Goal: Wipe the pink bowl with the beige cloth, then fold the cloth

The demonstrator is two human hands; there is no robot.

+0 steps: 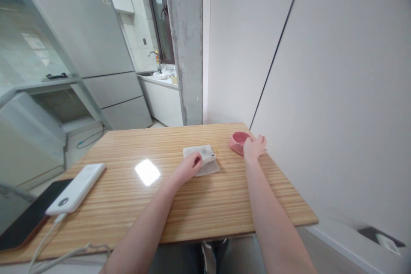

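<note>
On the wood-grain table [128, 205], a small white, thin cloth-like pouch [207, 168] lies flat near the middle. My left hand [192, 163] is at its left side, fingers curled and pinched on it. A small dark spot shows near the pouch's right edge. Further right, a pink bowl [236, 145] with a faceted outside stands by the table's right edge. My right hand [254, 147] covers the bowl's right side, thumb at the rim and fingers bent beyond it. Something pale shows under those fingers, too small to name.
At the left lie a white power bank [78, 188] with a cable [45, 239] plugged in and a dark flat tablet-like slab [28, 218]. A white wall [321, 94] runs close along the right. Behind are a fridge [86, 38] and a sink tap [156, 55].
</note>
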